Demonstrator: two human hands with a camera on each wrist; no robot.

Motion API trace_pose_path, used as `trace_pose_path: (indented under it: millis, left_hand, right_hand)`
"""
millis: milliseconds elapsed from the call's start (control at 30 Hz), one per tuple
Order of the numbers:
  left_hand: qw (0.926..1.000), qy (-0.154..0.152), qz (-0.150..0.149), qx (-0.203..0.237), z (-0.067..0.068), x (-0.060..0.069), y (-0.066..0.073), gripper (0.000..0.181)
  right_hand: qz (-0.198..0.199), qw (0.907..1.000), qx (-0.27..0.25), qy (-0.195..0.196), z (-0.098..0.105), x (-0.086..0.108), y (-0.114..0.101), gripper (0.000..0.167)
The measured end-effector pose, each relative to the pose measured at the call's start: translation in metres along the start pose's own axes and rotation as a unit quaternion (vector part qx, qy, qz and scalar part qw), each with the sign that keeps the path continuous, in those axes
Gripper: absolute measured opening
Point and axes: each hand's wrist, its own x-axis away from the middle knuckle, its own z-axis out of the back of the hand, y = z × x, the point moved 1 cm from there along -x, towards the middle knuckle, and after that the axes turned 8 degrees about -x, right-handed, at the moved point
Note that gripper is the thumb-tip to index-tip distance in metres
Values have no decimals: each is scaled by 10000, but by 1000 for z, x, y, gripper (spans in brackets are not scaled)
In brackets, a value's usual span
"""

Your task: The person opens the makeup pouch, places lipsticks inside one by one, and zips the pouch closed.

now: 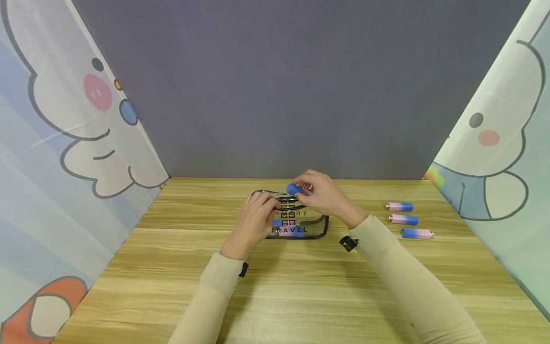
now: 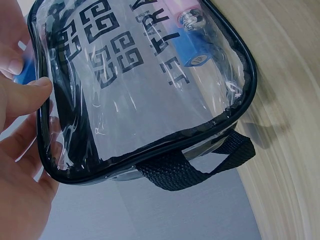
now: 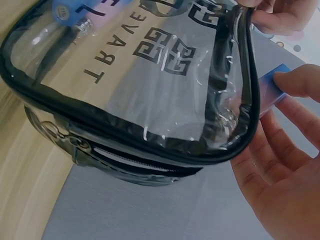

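Note:
A clear travel pouch (image 1: 317, 224) with black piping and black "TRAVEL" lettering stands on the wooden table. My left hand (image 1: 255, 217) pinches its top rim, thumb on the near side and fingers behind in the left wrist view. Over the pouch's top, my right hand (image 1: 322, 193) holds a blue-and-pink lipstick tube (image 1: 296, 189) between thumb and fingers, blue end toward the left. Through the clear wall, similar lipstick tubes (image 1: 292, 232) lie at the bottom. The zipper (image 3: 135, 162) shows in the right wrist view, and a black strap handle (image 2: 175, 172) in the left wrist view.
To the right, three more blue-and-pink tubes lie in a column: the far tube (image 1: 399, 206), the middle tube (image 1: 403, 219) and the near tube (image 1: 417, 233). A grey panel (image 1: 275, 95) stands behind the table (image 1: 292, 296), with cartoon-printed sheets (image 1: 56, 157) at both sides.

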Motion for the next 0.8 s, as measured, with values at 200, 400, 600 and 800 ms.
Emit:
trace_pose_path:
  millis: [200,400,600,800]
  left_hand:
    - [10000,-6,-13,-13,-1,0,0,14]
    - [10000,-23,-8,-16,0,0,0,14]
    - [10000,-35,-15,-19,0,0,1,14]
    - [10000,-10,-18,33,0,0,0,14]
  right_hand:
    - [-5,9999,18,-101,-6,0,1,30]
    - [-85,9994,240,-250,-12,-1,3,27]
    - [-124,9972,513,-527,-15,-2,3,31]
    - [-100,9939,806,-751,-14,-7,-1,31]
